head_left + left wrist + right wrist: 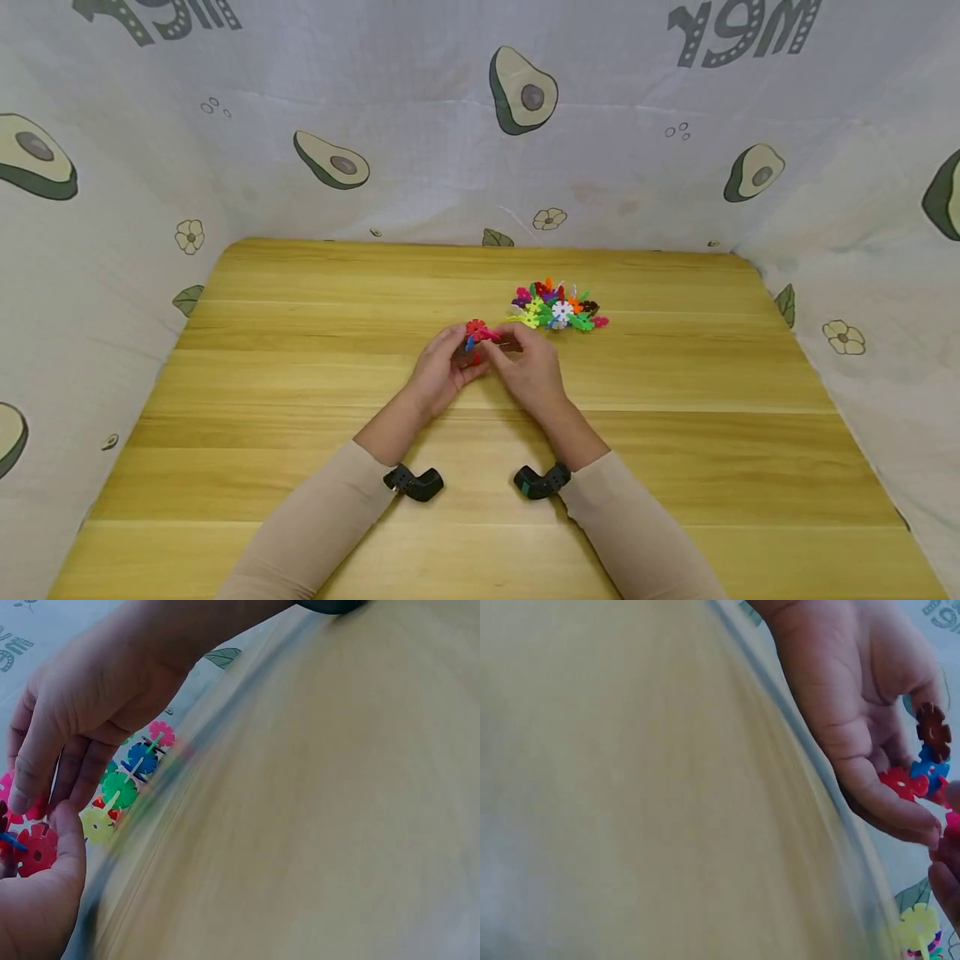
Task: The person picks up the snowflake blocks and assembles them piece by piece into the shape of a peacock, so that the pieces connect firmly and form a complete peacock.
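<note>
Near the middle of the table, my left hand (437, 372) holds a small cluster of joined, notched plastic snowflake discs. In the right wrist view the cluster shows a brown disc (934, 735), a blue disc (928, 771) and a red disc (901, 784). My right hand (534, 372) meets it from the other side, thumb and fingers pinching a pink disc (489, 334) at the cluster's edge. Part of the cluster is hidden behind the fingers. In the left wrist view my left thumb lies along a red disc (37, 850), with the right fingertips just above.
A heap of colourful snowflake discs (561, 310) lies on the wooden table (300, 367), just beyond my right hand. White cloth printed with avocados (525, 92) hangs behind the table and along both sides. A black wrist camera (414, 483) sits on each forearm.
</note>
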{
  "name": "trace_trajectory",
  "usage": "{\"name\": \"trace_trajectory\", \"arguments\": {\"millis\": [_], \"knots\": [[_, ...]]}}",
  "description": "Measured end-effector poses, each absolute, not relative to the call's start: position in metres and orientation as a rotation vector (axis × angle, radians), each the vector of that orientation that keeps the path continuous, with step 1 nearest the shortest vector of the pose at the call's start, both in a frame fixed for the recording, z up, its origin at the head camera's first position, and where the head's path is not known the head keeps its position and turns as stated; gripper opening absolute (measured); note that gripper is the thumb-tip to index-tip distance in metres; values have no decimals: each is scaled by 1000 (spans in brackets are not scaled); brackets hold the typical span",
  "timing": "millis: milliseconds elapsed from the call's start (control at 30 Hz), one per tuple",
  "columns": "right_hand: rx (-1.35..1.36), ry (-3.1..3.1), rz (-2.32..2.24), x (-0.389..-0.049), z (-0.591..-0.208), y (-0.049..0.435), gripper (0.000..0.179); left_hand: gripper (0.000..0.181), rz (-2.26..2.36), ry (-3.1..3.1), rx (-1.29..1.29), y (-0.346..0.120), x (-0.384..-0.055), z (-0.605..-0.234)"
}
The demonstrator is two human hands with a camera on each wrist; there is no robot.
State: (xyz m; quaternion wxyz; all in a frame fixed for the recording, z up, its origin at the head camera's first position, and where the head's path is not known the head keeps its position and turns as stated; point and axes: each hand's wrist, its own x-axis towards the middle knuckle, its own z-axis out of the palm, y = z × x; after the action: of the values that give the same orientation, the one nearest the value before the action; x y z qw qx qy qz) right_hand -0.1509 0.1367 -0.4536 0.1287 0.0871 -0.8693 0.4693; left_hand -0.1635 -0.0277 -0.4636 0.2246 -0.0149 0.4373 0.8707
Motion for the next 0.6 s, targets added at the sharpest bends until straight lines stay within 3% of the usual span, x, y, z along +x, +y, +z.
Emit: {"name": "trace_trajectory", "arguments": {"millis": [200,400,600], "knots": [[262,-2366,1322,-159,-442,150,26,18,2490,1039,-160,-31,-168,-468],[49,-2081,1196,-174,-432,180,19,16,2517,955,-156,-34,-170,-471],[-244,-2251,1131,-185,-432,203,40,20,2535,847,-175,-37,-171,-471]]}}
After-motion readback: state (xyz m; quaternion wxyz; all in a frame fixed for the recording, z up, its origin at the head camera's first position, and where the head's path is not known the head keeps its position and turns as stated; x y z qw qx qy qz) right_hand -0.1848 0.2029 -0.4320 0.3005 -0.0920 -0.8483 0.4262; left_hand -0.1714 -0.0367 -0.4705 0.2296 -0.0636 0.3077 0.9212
